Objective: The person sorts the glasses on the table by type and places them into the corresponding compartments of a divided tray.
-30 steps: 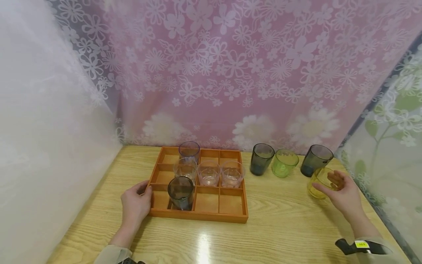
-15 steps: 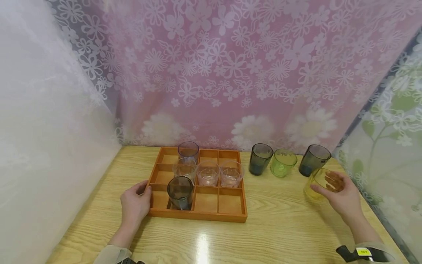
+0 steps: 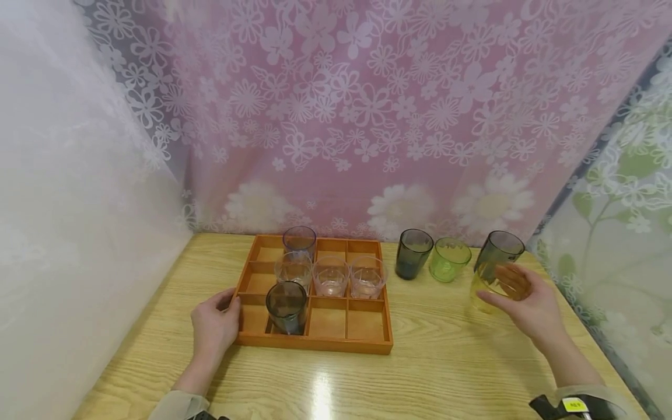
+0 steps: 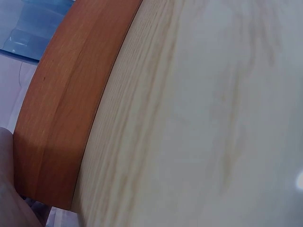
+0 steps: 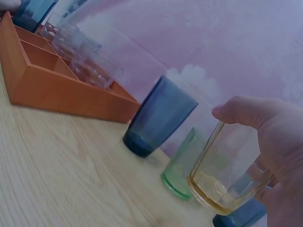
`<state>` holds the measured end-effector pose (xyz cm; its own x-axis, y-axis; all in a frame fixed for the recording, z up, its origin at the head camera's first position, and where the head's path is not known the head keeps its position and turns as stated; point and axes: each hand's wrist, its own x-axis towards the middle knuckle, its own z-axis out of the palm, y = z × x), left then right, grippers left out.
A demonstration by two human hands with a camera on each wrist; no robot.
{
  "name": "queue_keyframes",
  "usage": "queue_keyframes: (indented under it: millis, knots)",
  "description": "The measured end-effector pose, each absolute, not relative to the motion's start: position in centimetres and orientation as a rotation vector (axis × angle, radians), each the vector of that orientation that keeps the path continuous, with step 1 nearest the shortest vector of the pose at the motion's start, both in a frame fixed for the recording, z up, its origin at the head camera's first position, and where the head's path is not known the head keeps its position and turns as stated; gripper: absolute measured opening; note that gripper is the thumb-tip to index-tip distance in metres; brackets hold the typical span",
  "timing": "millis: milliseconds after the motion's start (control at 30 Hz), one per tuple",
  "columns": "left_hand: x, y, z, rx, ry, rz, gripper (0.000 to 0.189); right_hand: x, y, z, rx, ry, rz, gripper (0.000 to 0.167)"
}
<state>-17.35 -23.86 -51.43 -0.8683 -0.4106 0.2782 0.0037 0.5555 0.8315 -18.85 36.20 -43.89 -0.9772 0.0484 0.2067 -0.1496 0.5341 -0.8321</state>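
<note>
My right hand (image 3: 532, 300) holds a yellow glass (image 3: 485, 294) between thumb and fingers at the right of the table. In the right wrist view the yellow glass (image 5: 215, 189) appears above the tabletop, in front of a green glass (image 5: 180, 172). At the left, my left hand (image 3: 215, 321) grips the left wall of a wooden compartment tray (image 3: 315, 344). The tray's front row bears a dark grey glass (image 3: 287, 309). Three clear glasses, one of them this faintly pink glass (image 3: 331, 280), stand in the middle row. A blue-rimmed glass (image 3: 299, 240) is at the back.
Right of the tray, a dark grey tumbler (image 3: 413, 254), a short green glass (image 3: 450, 259) and another dark tumbler (image 3: 499, 248) stand along the table's back. A flowered pink curtain (image 3: 336, 146) hangs behind. White sheeting (image 3: 89, 204) closes off the left side.
My right hand has shifted left with the yellow glass, which has come off the tabletop. The left hand and tray stay where they were.
</note>
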Motion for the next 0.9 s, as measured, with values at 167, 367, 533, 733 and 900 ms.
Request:
queue_keyframes:
  millis: [167,367,533,733,900]
  knots:
    - [-17.4,-23.9,-51.6,0.335,-2.352,-1.254,0.024,-18.9,34.8,-43.0,0.145,-2.544,1.426,0.090]
    - [-17.4,-24.0,-51.7,0.326,-2.344,-1.252,0.024,-19.1,32.7,-41.7,0.213,-2.514,1.434,0.084]
    - [-17.4,-24.1,-51.9,0.332,-2.342,-1.271,0.024,-19.3,30.7,-40.5,0.267,-2.519,1.444,0.084]
    - [-17.4,-24.1,-51.9,0.325,-2.347,-1.248,0.024,-19.7,28.1,-39.5,0.349,-2.500,1.490,0.082]
    - [-17.5,-24.1,-51.9,0.325,-2.361,-1.225,0.024,-20.2,25.7,-38.7,0.425,-2.461,1.581,0.083]
